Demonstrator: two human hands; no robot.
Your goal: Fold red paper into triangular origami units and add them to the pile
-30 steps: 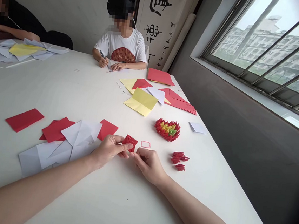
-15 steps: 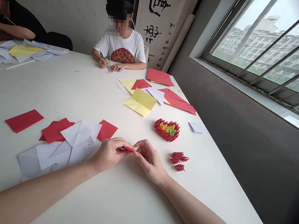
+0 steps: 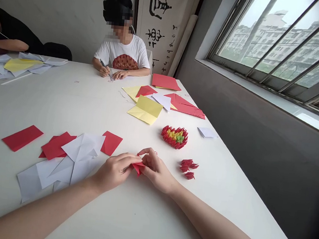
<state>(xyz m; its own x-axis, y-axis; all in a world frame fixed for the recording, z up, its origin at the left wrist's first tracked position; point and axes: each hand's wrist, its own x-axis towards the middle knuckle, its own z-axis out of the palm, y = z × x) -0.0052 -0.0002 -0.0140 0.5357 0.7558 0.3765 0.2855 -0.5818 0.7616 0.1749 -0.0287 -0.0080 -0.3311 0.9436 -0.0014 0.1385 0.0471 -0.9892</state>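
Between my hands is a small folded piece of red paper (image 3: 138, 167), partly covered by fingers. My left hand (image 3: 115, 169) pinches it from the left, fingers closed over its top. On the other side my right hand (image 3: 157, 172) grips the paper between thumb and curled fingers. To the right lie several small red folded paper pieces (image 3: 188, 168). Behind them sits a heart-shaped cluster (image 3: 174, 137) of folded paper, red around yellow and green. Left of my hands, white paper sheets (image 3: 84, 150) overlap red paper sheets (image 3: 58, 145), and a red square (image 3: 112, 143) lies beside them.
Farther back are a creased yellow sheet (image 3: 146, 110), red paper stacks (image 3: 167, 82) and a folded white paper (image 3: 207, 132) by the table's right edge. Across the white table (image 3: 94, 98) a person (image 3: 126, 52) writes with a pen. Another person's arm (image 3: 10, 44) rests at far left.
The red paper, a thin strip edge-on before, now shows more of its folded faces and points downward. My right fingers have closed in over it. The whole view has shifted slightly.
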